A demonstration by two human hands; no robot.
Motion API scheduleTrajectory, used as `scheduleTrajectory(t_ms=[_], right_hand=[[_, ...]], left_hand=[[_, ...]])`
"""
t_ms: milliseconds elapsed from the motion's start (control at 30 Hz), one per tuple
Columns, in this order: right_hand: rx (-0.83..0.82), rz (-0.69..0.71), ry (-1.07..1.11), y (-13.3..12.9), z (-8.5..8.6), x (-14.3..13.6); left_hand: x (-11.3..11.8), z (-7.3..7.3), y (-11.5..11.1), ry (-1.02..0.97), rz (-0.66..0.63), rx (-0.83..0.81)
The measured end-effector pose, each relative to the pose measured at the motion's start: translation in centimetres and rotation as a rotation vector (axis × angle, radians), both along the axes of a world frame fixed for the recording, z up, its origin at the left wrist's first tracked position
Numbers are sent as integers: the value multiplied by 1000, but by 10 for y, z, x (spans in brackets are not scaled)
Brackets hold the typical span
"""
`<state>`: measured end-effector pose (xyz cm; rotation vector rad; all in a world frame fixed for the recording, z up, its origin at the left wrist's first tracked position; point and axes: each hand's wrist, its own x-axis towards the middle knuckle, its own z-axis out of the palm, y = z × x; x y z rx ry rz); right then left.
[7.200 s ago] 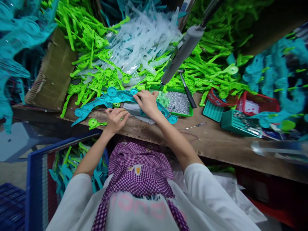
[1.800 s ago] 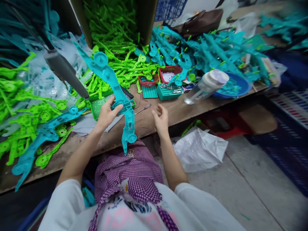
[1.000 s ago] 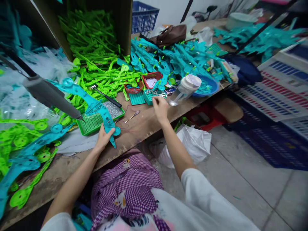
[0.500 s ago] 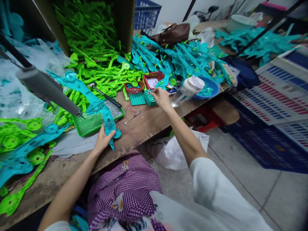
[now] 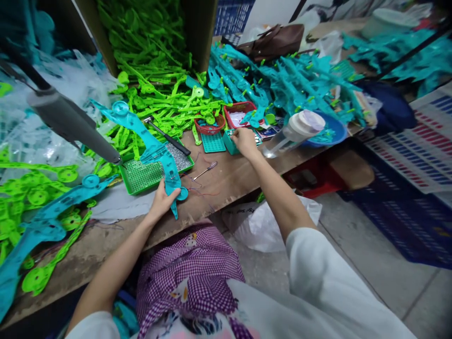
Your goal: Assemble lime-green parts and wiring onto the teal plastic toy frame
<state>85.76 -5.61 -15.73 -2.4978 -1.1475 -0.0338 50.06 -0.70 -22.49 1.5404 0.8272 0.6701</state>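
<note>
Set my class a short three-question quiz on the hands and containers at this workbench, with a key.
1. True or false: the left hand grips a long turquoise plastic piece.
2. Over which container is the right hand? A) round blue plastic basin; B) small teal plastic box; C) round red plastic basket.
3. Fill in: the shallow perforated plastic tray holding silvery bits is ____.

Key: 1. True. 2. B. 3. Green.

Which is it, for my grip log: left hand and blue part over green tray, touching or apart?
Touching: the head view shows the left hand, thumb lapped over the blue part near its lower end.
</note>
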Motion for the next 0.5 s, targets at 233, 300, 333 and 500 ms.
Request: scheduleTrajectory(t_ms=[233, 300, 333, 500], right_hand=[[363, 723, 136, -6, 4, -142], [358, 851, 129, -2, -6, -177], [336, 872, 103, 0, -10, -188], [152, 859, -97, 3, -18, -197]], left_hand=[[1, -1, -2, -25, -39, 58], [1, -1, -2, -37, -39, 89], [1, -2, -2, -42, -42, 102], [-1, -7, -4, 0, -36, 129]])
